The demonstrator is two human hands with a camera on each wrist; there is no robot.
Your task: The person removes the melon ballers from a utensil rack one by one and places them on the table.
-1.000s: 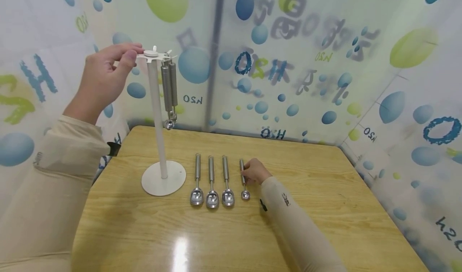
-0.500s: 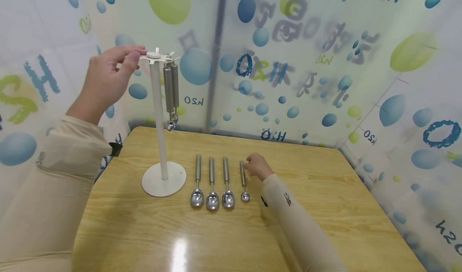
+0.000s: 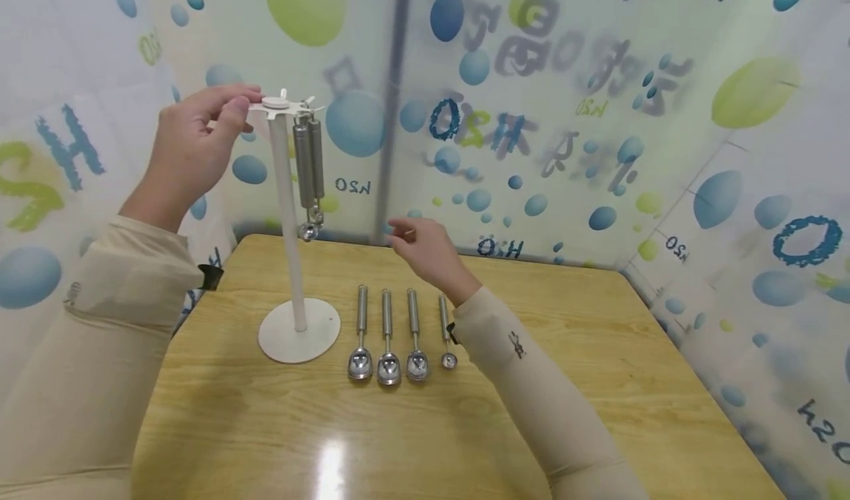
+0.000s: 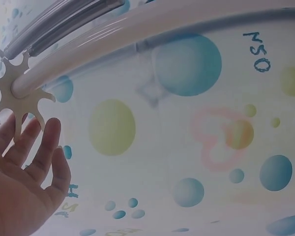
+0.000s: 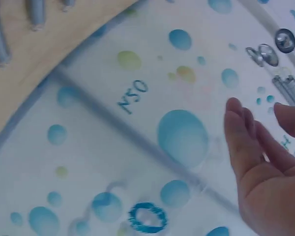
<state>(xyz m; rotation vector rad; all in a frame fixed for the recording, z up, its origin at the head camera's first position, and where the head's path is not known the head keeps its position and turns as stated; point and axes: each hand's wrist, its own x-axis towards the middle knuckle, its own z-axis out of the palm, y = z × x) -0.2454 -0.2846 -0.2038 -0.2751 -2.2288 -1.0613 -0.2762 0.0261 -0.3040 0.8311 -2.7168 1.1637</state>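
My left hand [image 3: 189,142] pinches a prong of the white star-shaped top [image 3: 277,106] of a utensil stand [image 3: 288,212]. In the left wrist view, its fingers [image 4: 33,157] reach in among the prongs. Several small steel scoops [image 3: 305,164] hang from hooks on the stand's right side. My right hand [image 3: 432,253] is raised above the table, holding nothing, to the right of the hanging scoops. Three larger ice cream scoops [image 3: 388,367] lie side by side, handles pointing away. A smaller melon baller [image 3: 448,360] lies to their right, partly close under the right sleeve.
The stand's round white base [image 3: 275,338] rests on the wooden table [image 3: 265,433]. Walls with a printed curtain [image 3: 564,139] of blue and green dots rise behind and at both sides. The table's far edge runs close to the back wall.
My right hand has let go of the melon baller, leaving it lying on the table, and has moved up and left toward the stand. My left hand stays at the stand's top.
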